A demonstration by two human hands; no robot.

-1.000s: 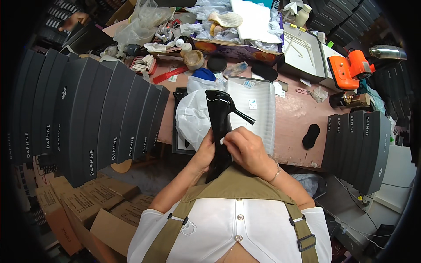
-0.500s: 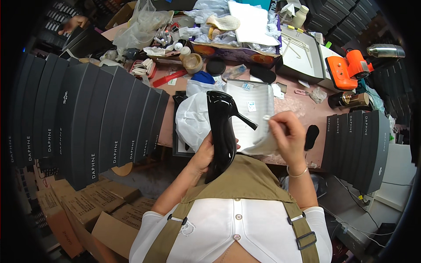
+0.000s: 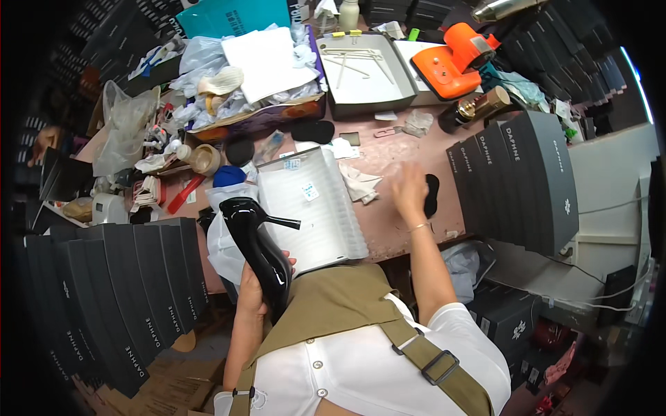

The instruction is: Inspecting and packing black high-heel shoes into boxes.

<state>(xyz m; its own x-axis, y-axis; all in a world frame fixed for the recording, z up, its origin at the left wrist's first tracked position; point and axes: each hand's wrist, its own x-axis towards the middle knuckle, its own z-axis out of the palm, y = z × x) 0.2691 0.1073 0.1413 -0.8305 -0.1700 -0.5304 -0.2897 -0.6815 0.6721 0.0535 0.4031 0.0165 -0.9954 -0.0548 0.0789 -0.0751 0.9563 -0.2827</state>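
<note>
A glossy black high-heeled shoe (image 3: 258,249) is gripped by my left hand (image 3: 252,290), its heel pointing right. My fingers wrap round it from beneath, partly hidden by the shoe. My right hand (image 3: 411,191) is over the pink table, its fingertips smeared by motion. A crumpled off-white cloth (image 3: 359,184) lies to its left, and a black oval pad (image 3: 431,197) lies just to its right. Behind the shoe is a shallow box (image 3: 283,158) with a pale ribbed lining. White tissue paper (image 3: 223,244) bunches at that box's left side.
Stacks of dark grey shoe boxes flank me at left (image 3: 125,291) and right (image 3: 517,184). Along the back stand a carton of crumpled plastic (image 3: 260,116), a tray of thin sticks (image 3: 368,76) and an orange device (image 3: 451,64). A red comb (image 3: 184,194) lies at left.
The view has swung right. My right hand has moved away from the shoe, and the white cloth that hung from it now lies on the table. My left hand still holds the shoe.
</note>
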